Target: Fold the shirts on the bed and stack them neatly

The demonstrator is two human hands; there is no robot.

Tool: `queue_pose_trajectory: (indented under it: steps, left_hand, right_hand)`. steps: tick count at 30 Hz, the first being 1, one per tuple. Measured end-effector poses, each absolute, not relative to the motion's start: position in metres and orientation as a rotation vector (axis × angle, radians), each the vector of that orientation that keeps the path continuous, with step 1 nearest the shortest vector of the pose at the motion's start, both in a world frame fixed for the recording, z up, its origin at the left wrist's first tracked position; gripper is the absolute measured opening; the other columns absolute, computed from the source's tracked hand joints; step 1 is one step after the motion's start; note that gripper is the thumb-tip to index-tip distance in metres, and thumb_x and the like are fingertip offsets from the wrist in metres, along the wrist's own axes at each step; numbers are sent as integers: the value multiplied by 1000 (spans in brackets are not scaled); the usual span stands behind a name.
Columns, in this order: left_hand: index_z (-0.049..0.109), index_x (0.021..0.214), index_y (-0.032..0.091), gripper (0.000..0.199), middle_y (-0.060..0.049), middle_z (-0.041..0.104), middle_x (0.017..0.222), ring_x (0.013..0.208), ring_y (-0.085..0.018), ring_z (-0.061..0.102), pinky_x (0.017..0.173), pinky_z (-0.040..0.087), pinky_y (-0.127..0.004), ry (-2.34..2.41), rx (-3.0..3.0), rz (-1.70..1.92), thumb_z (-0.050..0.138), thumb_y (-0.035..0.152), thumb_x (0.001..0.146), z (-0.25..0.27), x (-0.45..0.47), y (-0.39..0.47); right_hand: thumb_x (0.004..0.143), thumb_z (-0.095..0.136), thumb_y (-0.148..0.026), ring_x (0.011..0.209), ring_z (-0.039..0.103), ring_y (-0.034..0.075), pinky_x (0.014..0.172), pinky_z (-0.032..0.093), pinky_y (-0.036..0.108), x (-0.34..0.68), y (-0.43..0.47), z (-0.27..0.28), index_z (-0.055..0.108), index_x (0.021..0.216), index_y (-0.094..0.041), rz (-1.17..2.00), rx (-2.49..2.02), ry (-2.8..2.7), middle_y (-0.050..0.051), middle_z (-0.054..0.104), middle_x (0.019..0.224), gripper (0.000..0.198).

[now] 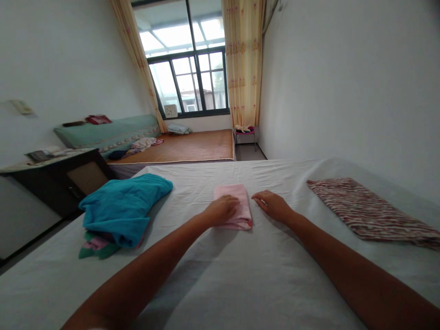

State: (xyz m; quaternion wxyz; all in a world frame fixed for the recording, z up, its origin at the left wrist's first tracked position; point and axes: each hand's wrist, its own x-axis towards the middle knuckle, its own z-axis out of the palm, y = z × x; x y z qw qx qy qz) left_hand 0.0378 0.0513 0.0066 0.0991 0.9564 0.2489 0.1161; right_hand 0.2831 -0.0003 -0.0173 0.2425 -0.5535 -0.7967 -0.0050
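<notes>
A pink folded cloth lies flat on the white bedsheet in front of me, its layers showing at the near right corner. My left hand rests on top of it, fingers laid loosely across the cloth. Just off the cloth's right edge, my right hand hovers or rests with its fingers stretched toward the cloth, the thumb a little apart, holding nothing. Left of my arms sits a heap of blue cloth with a green and pink piece under it. A red-and-white striped cloth is spread out at the right.
Beyond the sheet stands another bed with a brown mat, some clothes and a green headboard. A dark cabinet is at the left. A stool stands below the curtain. The wall runs along the right.
</notes>
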Motion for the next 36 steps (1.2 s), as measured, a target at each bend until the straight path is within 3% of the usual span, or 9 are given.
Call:
queue_pose_trajectory:
  steps: [3, 5, 14, 18, 22, 25, 28, 32, 36]
  left_hand:
    - [41, 142, 24, 53, -7, 41, 147, 139, -24, 31, 114, 23, -43, 572, 2961, 259, 39, 48, 95, -18, 16, 29]
    - [35, 145, 27, 55, -5, 37, 150, 141, -25, 25, 115, 19, -44, 596, 2976, 290, 34, 51, 96, -27, 7, 20]
    - [41, 142, 27, 52, -4, 43, 147, 138, -25, 31, 114, 20, -41, 369, 2967, 386, 43, 44, 94, -22, -3, 20]
    - [38, 143, 27, 53, -4, 43, 147, 138, -25, 32, 113, 22, -41, 365, 2934, 385, 42, 44, 94, -27, -7, 20]
    - [38, 143, 27, 53, -4, 41, 148, 138, -23, 32, 114, 21, -40, 383, 2922, 395, 40, 45, 94, -30, -8, 20]
    - [37, 144, 27, 53, -3, 40, 148, 138, -24, 33, 113, 22, -41, 376, 2918, 420, 41, 45, 94, -29, -8, 19]
    - [37, 144, 24, 54, -4, 41, 148, 138, -23, 32, 114, 21, -39, 335, 2926, 433, 42, 42, 94, -27, -8, 20]
    - [37, 144, 23, 54, -5, 41, 148, 138, -23, 32, 114, 21, -38, 349, 2943, 429, 43, 42, 93, -28, -8, 19]
    - [37, 144, 27, 53, -2, 38, 150, 139, -24, 31, 113, 22, -40, 392, 2957, 404, 40, 45, 94, -31, -8, 19]
  right_hand:
    - [96, 38, -32, 102, 59, 22, 91, 45, 37, 274, -2, -20, 66, 107, -19, -21, -1395, -2226, 7, 70, 106, 32]
    - [97, 37, -33, 105, 58, 22, 94, 45, 39, 267, -5, -20, 65, 110, -20, -20, -1339, -2216, 7, 70, 108, 34]
    - [100, 23, -34, 133, 40, 16, 114, 29, 38, 212, 17, -22, 51, 135, -19, 184, -1023, -2506, 5, 55, 137, 47]
    - [99, 26, -36, 139, 31, 16, 117, 22, 39, 219, 55, -32, 44, 141, -21, 171, -1229, -2568, 3, 42, 147, 48]
    - [95, 38, -31, 137, 33, 21, 114, 25, 44, 224, 79, -26, 49, 137, -19, 20, -1619, -2337, 8, 46, 144, 45]
    - [94, 41, -27, 137, 34, 22, 114, 24, 45, 202, 79, -17, 54, 132, -18, -30, -1425, -2295, 9, 51, 140, 42]
    - [97, 34, -29, 134, 39, 17, 114, 27, 39, 174, 76, -20, 56, 131, -24, 191, -1186, -2435, 3, 53, 139, 41]
    - [98, 31, -32, 134, 38, 13, 114, 23, 32, 167, 86, -32, 52, 134, -24, 217, -1373, -2462, 1, 50, 142, 43]
    - [97, 35, -34, 135, 37, 20, 113, 24, 37, 196, 94, -37, 49, 135, -13, 90, -1747, -2197, 12, 49, 141, 45]
